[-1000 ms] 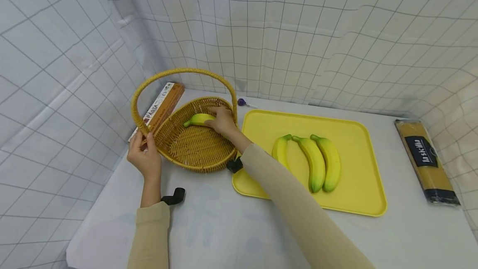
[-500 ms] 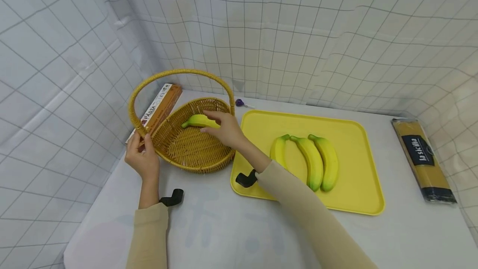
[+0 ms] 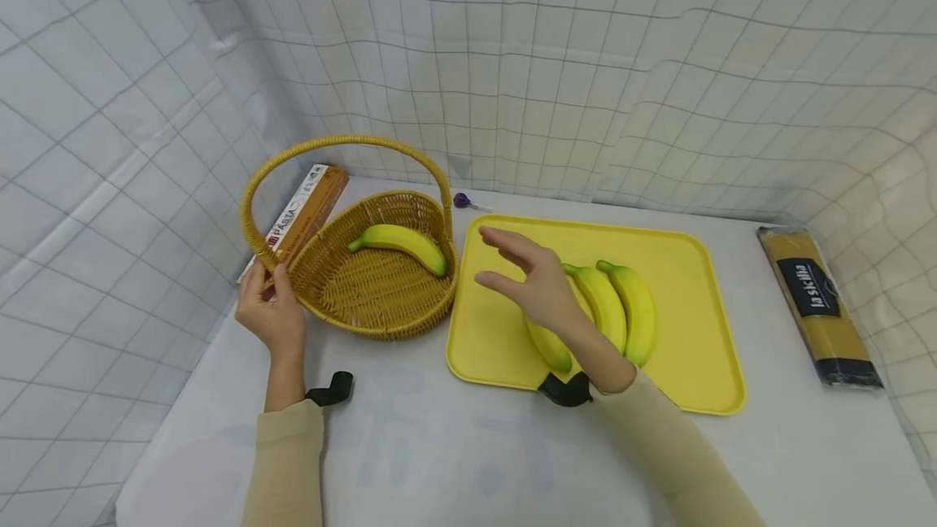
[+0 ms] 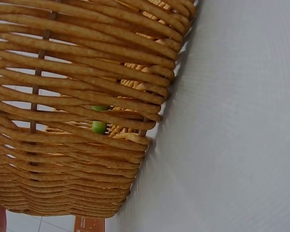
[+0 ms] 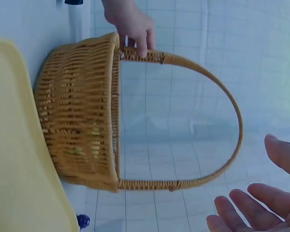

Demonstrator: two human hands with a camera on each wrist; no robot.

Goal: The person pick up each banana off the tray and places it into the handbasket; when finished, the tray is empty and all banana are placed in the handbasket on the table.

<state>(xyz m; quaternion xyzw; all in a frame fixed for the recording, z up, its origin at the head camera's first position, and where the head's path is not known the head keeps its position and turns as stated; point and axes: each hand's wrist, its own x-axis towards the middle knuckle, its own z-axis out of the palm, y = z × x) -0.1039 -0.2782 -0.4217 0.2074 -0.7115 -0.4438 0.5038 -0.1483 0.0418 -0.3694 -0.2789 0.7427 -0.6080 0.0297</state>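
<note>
Head: basket (image 3: 373,291) on white table (image 3: 439,437), gridded sheeting (image 3: 549,63)

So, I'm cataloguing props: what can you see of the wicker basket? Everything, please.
The wicker basket is golden-brown, woven and oval, with one arched handle. It stands upright on the white table, left of the yellow tray in the head view. One banana lies inside. The left hand holds the handle near its base.

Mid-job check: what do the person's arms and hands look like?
The left sleeve is long, plain beige cloth; the right sleeve matches. The left hand and right hand are gloveless. A small black angular fitting juts out beside the left cuff, another beside the right. No cables visible.
</note>
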